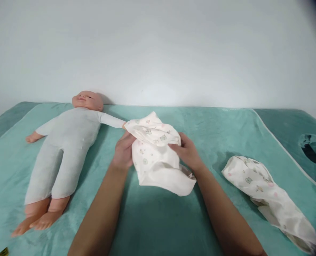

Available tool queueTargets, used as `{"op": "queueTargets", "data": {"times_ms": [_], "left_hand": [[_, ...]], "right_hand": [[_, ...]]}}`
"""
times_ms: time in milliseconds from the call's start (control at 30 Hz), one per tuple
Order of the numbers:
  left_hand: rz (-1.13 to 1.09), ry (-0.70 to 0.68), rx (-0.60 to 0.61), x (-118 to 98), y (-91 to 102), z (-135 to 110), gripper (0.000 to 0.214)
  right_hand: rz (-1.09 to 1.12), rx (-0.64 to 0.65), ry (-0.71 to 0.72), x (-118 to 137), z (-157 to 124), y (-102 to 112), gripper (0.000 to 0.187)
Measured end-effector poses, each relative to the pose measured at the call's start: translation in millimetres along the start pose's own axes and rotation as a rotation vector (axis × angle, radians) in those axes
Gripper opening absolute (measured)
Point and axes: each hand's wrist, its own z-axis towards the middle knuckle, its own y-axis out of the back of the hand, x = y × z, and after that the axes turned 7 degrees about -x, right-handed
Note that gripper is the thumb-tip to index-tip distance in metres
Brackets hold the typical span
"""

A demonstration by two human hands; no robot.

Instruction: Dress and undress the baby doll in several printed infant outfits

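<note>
Between my hands is a piece of white baby clothing (158, 160) with small printed animals, its upper part folded over. My left hand (123, 151) grips its left edge, the fingertips partly hidden by the cloth. At the right edge, my right hand (187, 151) pinches the fabric with the thumb in front. A baby doll (69, 131) with a pale cloth body lies on its back to the left. One of its arms reaches toward the garment, and its hand is mostly covered by the cloth or lies just behind it.
A second white printed garment (270, 199) lies crumpled at the right. Green blankets (206, 227) cover the surface, which meets a white wall (158, 53) at the back. A clear, round object with a dark band (315, 149) sits at the far right. A small yellow item (3, 252) shows at the lower left.
</note>
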Motion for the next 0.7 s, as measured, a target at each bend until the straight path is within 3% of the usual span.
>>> {"op": "queueTargets", "data": {"times_ms": [167,333,433,533,600,700], "left_hand": [[0.1,0.033,-0.011,2,14.9,16,0.021],[-0.016,-0.06,-0.263,3,17.5,24,0.024],[-0.06,-0.103,-0.353,4,20.8,26,0.025],[-0.106,-0.179,-0.387,0,19.0,26,0.026],[-0.118,-0.275,-0.443,-6,14.7,23,0.029],[-0.065,-0.405,-0.513,-14,11.2,18,0.033]], "right_hand": [[0.221,-0.056,0.009,8,5,15,0.022],[0.315,0.033,-0.002,14,4,13,0.028],[0.218,0.181,-0.027,14,3,17,0.032],[-0.087,0.329,-0.04,10,5,21,0.023],[-0.297,0.27,0.0,6,7,21,0.014],[-0.411,-0.054,0.175,0,10,19,0.004]]}}
